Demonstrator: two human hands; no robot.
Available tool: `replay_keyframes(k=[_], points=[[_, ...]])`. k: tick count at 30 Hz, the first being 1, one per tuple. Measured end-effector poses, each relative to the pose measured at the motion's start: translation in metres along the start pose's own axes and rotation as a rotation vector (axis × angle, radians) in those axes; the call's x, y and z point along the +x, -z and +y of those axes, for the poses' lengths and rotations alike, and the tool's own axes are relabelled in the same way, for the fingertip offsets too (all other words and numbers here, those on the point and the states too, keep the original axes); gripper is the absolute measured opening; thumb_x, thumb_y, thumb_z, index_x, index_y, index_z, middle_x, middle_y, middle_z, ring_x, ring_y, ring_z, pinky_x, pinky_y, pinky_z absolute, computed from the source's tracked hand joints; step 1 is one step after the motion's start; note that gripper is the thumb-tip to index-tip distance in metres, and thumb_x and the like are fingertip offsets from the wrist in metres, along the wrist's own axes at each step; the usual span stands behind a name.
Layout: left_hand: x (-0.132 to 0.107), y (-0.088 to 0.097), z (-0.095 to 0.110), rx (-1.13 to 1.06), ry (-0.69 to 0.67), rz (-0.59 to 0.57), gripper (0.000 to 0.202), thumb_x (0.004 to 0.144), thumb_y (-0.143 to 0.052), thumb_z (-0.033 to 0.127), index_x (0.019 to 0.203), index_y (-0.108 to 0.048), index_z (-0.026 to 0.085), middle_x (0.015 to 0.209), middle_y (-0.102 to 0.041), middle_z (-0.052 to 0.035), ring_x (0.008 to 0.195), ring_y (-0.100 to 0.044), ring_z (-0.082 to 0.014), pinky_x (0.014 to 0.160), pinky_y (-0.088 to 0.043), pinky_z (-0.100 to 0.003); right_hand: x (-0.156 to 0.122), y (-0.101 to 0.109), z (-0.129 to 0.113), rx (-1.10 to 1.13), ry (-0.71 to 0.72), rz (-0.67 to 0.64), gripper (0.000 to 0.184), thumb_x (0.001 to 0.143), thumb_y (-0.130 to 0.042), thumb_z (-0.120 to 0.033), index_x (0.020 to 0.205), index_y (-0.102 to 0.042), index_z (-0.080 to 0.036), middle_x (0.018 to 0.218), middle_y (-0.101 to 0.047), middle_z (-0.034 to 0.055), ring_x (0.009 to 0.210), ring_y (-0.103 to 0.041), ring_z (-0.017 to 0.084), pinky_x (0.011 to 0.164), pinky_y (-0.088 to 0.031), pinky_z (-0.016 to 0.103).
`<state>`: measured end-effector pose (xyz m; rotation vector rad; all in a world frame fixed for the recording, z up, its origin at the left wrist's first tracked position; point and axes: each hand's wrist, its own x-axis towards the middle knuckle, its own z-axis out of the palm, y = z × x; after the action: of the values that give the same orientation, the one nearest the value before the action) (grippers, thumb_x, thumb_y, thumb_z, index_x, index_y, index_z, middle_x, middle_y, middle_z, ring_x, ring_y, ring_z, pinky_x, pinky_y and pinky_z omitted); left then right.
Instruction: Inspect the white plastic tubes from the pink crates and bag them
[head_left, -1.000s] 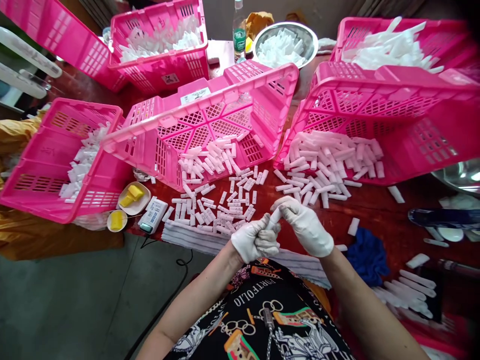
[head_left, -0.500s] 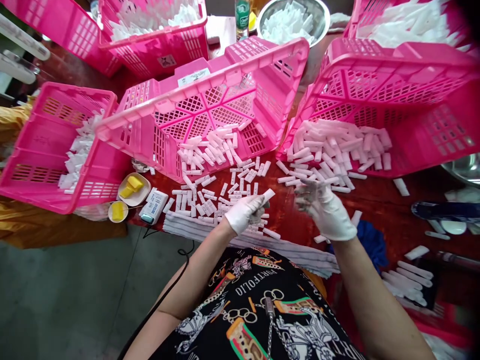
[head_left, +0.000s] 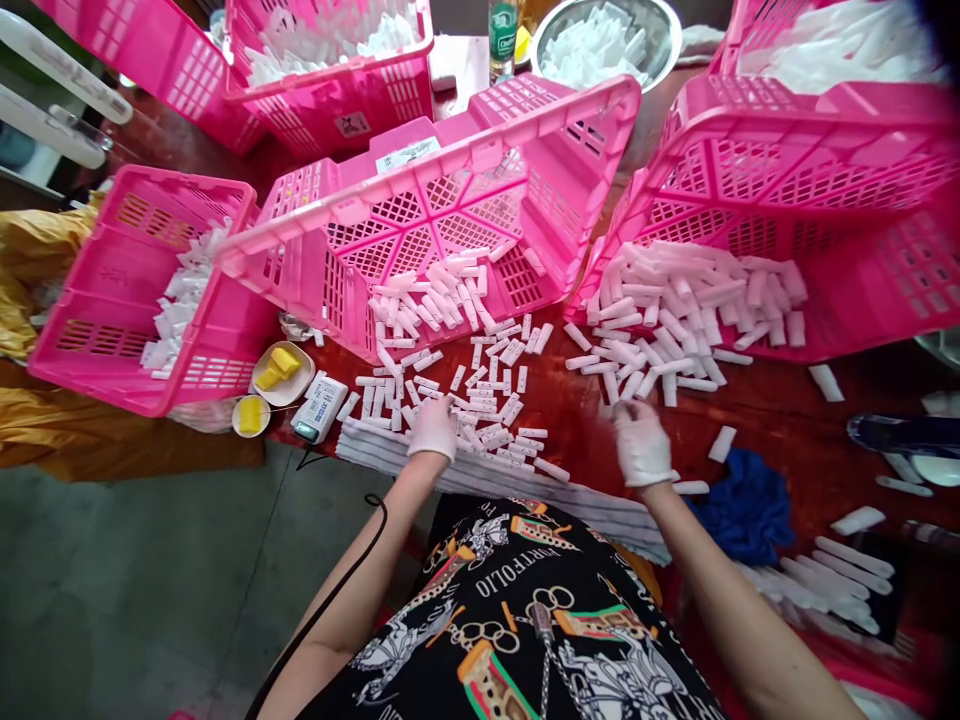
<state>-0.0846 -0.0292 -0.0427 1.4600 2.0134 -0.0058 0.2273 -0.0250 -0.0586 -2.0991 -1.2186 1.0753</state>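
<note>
While both gloved hands rest low on the red worktop (head_left: 757, 410), each sits at the near edge of a spill of small white plastic pieces.

Left hand (head_left: 433, 428) lies palm-down on the short white caps (head_left: 480, 395) scattered before the middle tipped pink crate (head_left: 450, 200), fingers curled over them; whether it grips one I cannot tell. Right hand (head_left: 642, 443) is blurred, fingers loosely spread and pointing toward the longer white tubes (head_left: 675, 310) that pour out of the right tipped pink crate (head_left: 787, 170), just short of the nearest ones, holding nothing that shows. A folded striped cloth (head_left: 510, 490) lies along the worktop's near edge under both wrists. Just left of the caps sit a small white box (head_left: 320, 407) and two dishes of yellow blocks (head_left: 277, 365). A blue rag (head_left: 742, 505) lies right of the right hand.
</note>
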Motion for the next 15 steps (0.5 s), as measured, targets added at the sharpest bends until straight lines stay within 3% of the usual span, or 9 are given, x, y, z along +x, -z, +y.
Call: replay_keyframes(k=[4, 8, 12, 15], points=[[0.018, 0.009, -0.022, 0.215, -0.124, 0.048, 0.037, 0.083, -0.045, 0.015, 0.116, -0.062, 0.02, 0.107, -0.063, -0.0112, 0.102, -0.057, -0.0246, 0.09, -0.042, -0.036, -0.029, -0.047, -0.005, -0.47, 0.303, -0.332, 0.022, 0.086, -0.048, -0.032, 0.095, -0.061, -0.017, 0.099, -0.061, 0.0084, 0.089, -0.055, 0.017, 0.081, -0.043, 0.028], [0.022, 0.007, -0.038, 0.272, -0.079, 0.112, 0.041, 0.083, -0.037, 0.009, 0.115, -0.062, 0.018, 0.106, -0.061, -0.0131, 0.1, -0.056, -0.026, 0.087, -0.042, -0.037, -0.035, -0.081, -0.014, -0.859, 0.53, -0.488, 0.026, 0.087, -0.043, -0.017, 0.108, -0.057, -0.019, 0.109, -0.056, 0.0107, 0.095, -0.052, 0.019, 0.076, -0.043, 0.027], [0.024, 0.009, -0.054, 0.246, 0.071, 0.148, 0.04, 0.083, -0.035, 0.008, 0.112, -0.061, 0.016, 0.105, -0.061, -0.0143, 0.097, -0.057, -0.026, 0.085, -0.042, -0.036, -0.021, -0.083, -0.01, -0.949, 0.519, -0.503, 0.037, 0.082, -0.049, -0.015, 0.119, -0.051, -0.018, 0.109, -0.055, 0.0122, 0.096, -0.052, 0.022, 0.074, -0.042, 0.028], [0.021, 0.008, -0.053, 0.244, -0.041, 0.113, 0.035, 0.083, -0.043, 0.012, 0.112, -0.061, 0.017, 0.109, -0.06, -0.0127, 0.101, -0.055, -0.0256, 0.088, -0.041, -0.036, -0.008, -0.074, -0.001, -0.803, 0.379, -0.416, 0.042, 0.082, -0.046, -0.013, 0.124, -0.049, -0.019, 0.106, -0.056, 0.012, 0.09, -0.055, 0.02, 0.075, -0.041, 0.028]])
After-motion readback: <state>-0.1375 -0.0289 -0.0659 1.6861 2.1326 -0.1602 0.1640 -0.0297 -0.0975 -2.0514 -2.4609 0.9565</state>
